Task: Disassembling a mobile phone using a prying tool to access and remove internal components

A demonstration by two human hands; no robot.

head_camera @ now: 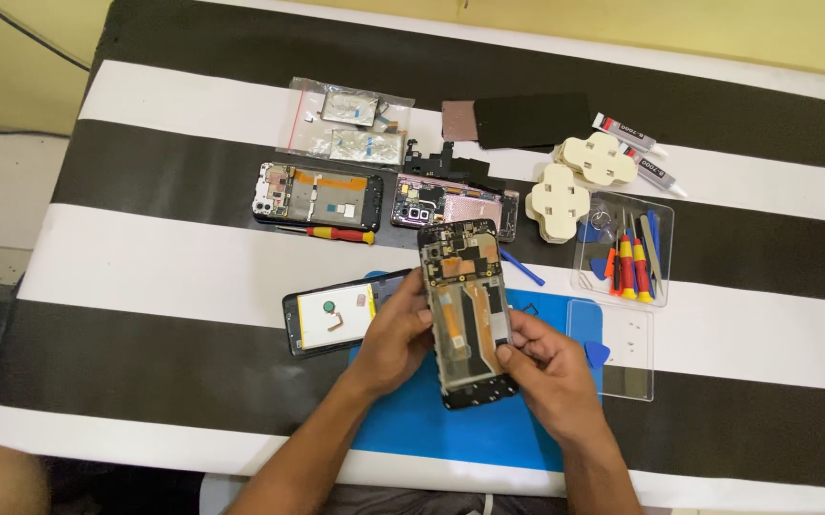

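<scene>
In the head view, both hands hold 1 opened phone frame (466,310) above a blue work mat (431,420) that lies on a desk (145,267) covered with a black and white striped cloth. The phone frame is turned with its inside up, so the dark circuit board at the far end and the orange flat cables in the middle are visible, and it is tilted a little toward the person. The left hand (395,336) grips the left edge of the frame, its fingers (419,307) closed around the side. The right hand (544,367) grips the lower right edge, with the thumb pressed on the inner face near the cables. Just left of the left hand, a back cover (331,319) with a white and yellow inside lies partly on the mat. Farther away on the desk are 2 more opened phones (317,195), side by side, and a red and yellow screwdriver (336,234) lies just in front of the left one. Behind them is a clear bag with parts (346,122) and a dark screen panel (527,119). At the right there are cream plastic clamps (557,200), 2 glue tubes (636,153), and a clear tool case (662,243) holding small screwdrivers, with its lid (622,358) beside the right hand.
</scene>
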